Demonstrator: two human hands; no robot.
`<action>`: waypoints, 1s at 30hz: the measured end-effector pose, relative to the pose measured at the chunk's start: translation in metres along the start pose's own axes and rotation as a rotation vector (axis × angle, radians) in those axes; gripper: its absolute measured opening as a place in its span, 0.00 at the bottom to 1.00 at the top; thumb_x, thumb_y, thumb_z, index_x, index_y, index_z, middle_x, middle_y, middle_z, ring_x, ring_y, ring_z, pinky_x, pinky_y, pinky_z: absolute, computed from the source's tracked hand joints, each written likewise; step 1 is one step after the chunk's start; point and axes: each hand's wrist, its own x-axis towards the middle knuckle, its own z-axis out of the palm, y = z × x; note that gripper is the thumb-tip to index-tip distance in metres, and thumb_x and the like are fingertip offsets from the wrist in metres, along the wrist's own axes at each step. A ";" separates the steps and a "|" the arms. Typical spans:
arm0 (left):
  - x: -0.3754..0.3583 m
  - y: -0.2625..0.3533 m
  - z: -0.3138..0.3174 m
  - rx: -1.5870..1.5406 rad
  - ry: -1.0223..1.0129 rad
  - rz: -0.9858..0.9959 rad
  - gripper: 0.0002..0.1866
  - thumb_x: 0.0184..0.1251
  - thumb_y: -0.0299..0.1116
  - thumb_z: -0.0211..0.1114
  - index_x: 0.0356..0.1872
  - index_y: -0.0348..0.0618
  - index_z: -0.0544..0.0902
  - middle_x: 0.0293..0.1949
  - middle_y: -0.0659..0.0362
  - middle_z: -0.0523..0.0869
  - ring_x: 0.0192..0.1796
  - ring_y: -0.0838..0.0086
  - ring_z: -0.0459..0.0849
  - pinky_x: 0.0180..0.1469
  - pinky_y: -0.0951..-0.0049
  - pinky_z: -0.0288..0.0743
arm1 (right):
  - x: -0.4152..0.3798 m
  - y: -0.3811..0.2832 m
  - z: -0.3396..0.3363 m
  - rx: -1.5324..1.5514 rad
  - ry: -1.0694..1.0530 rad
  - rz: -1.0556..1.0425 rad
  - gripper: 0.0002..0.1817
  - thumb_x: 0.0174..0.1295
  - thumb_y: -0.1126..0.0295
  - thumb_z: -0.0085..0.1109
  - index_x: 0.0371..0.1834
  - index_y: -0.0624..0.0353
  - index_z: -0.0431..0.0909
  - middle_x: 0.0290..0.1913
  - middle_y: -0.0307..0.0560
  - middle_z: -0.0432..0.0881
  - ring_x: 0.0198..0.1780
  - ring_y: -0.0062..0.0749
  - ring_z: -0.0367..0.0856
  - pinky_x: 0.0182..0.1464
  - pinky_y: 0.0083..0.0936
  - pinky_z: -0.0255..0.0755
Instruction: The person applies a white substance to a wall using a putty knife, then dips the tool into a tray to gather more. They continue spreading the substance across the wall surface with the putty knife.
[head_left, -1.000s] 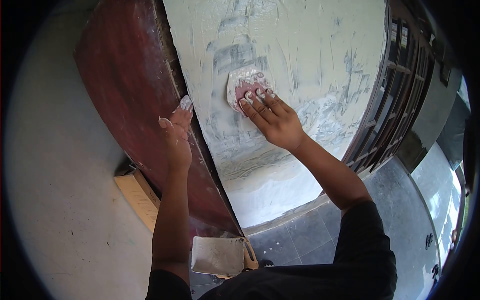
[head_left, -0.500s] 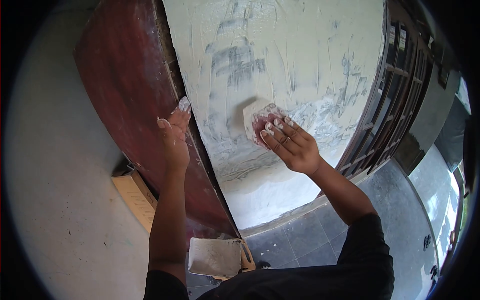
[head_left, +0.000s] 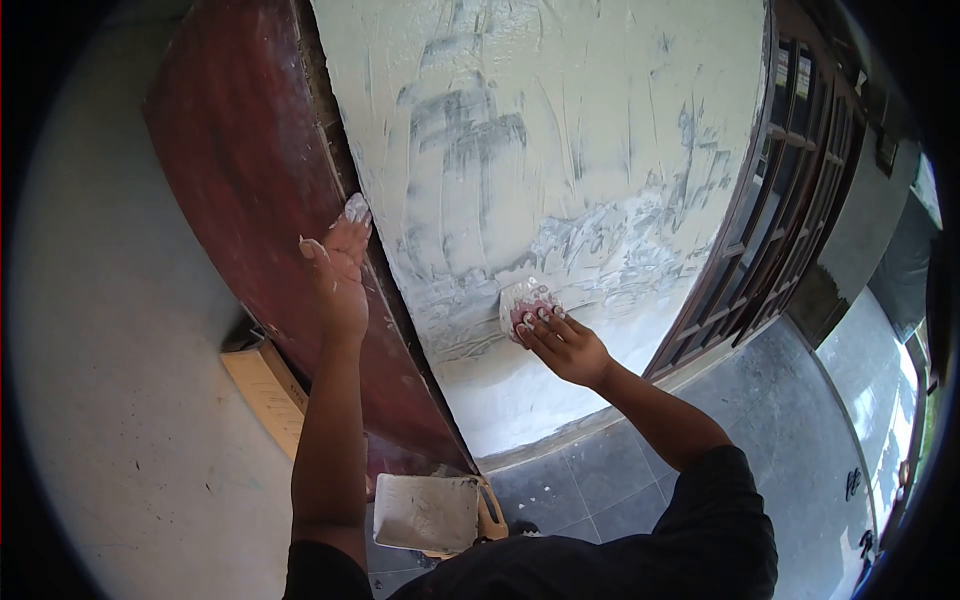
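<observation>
Pale, streaky compound covers most of the wall section [head_left: 590, 130] before us, with grey patches showing through and a whiter, smoother band along the bottom. Our right hand [head_left: 563, 345] is at its lower middle, holding a flat spreader [head_left: 527, 297] in a narrow grip — the fingers lie across the reddish face, but we cannot see where the thumb sits. White paste coats the spreader's upper part and our fingertips.

Our left hand [head_left: 338, 260] is open and holds nothing, palm turned up and thumb spread apart. Its paste-covered fingertips are at the edge of a dark red panel [head_left: 240, 140], beside the dark gap that runs along the wall section; we cannot tell whether they touch.

Below, near our black shirt [head_left: 600, 565], we see a smeared, pale rectangular tray [head_left: 427, 510] with a tan handled piece [head_left: 491, 512] just beside it. A long tan box [head_left: 265, 380] lies left of our forearm, by the panel's lower edge. To our right are brown-framed windows [head_left: 790, 180] — and grey floor tiles [head_left: 610, 470] spread out beneath, with small white flecks on them.
</observation>
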 end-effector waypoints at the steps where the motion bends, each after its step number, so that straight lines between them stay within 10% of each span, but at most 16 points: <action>1: 0.000 0.001 0.001 0.000 -0.002 0.006 0.48 0.75 0.66 0.35 0.66 0.19 0.62 0.69 0.36 0.66 0.71 0.49 0.67 0.77 0.55 0.54 | 0.000 0.000 -0.010 -0.004 0.005 -0.002 0.21 0.59 0.67 0.60 0.58 0.54 0.81 0.53 0.44 0.84 0.57 0.40 0.82 0.61 0.37 0.77; 12: 0.001 -0.004 -0.002 -0.022 0.013 0.048 0.47 0.75 0.66 0.35 0.65 0.19 0.64 0.66 0.36 0.71 0.70 0.52 0.70 0.75 0.57 0.57 | 0.127 0.114 -0.064 -0.173 0.247 0.039 0.22 0.59 0.71 0.58 0.59 0.54 0.81 0.54 0.46 0.84 0.58 0.42 0.81 0.65 0.40 0.73; 23: -0.002 0.002 0.008 -0.078 0.071 0.014 0.47 0.76 0.65 0.34 0.66 0.18 0.62 0.68 0.34 0.66 0.71 0.49 0.67 0.76 0.55 0.54 | -0.020 0.027 -0.011 0.029 -0.034 0.132 0.21 0.60 0.69 0.57 0.58 0.55 0.81 0.56 0.47 0.83 0.60 0.43 0.80 0.63 0.39 0.75; 30: 0.000 0.001 0.002 -0.061 0.033 0.012 0.51 0.73 0.69 0.34 0.67 0.18 0.60 0.71 0.35 0.63 0.73 0.48 0.64 0.77 0.55 0.53 | 0.058 0.085 -0.075 -0.057 0.202 0.150 0.20 0.58 0.73 0.58 0.56 0.54 0.83 0.54 0.46 0.84 0.56 0.41 0.82 0.62 0.39 0.75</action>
